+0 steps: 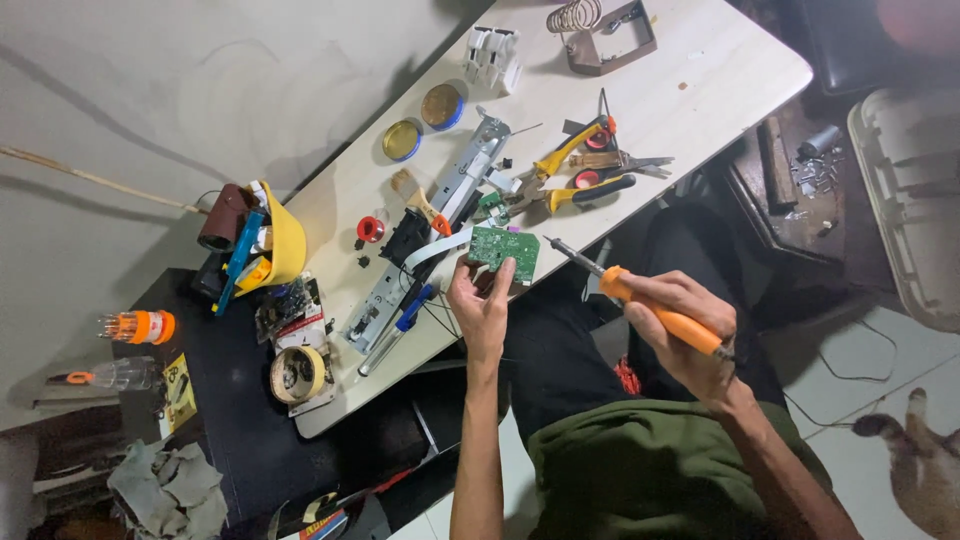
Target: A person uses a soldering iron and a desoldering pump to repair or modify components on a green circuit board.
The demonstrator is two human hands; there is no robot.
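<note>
My left hand (pixel 481 306) holds a small green circuit board (pixel 506 249) by its near edge, just above the front edge of the white table (pixel 690 70). A white flat ribbon cable (pixel 437 248) runs from the board to a long grey metal assembly (pixel 440 210) lying on the table. My right hand (pixel 688 330) grips an orange-handled soldering iron (pixel 650 306); its dark tip (pixel 553 243) points toward the board and hangs a short way to the right of it, not touching.
Yellow-handled pliers (pixel 572 148), scissors (pixel 625 163), two round tins (pixel 421 122), a wire-coil iron stand (pixel 600 30) and a brush (pixel 420 200) lie on the table. A yellow bin (pixel 285 240), tape roll (pixel 297 374) and screwdriver set (pixel 140 327) sit at left. A cat (pixel 920 450) is at lower right.
</note>
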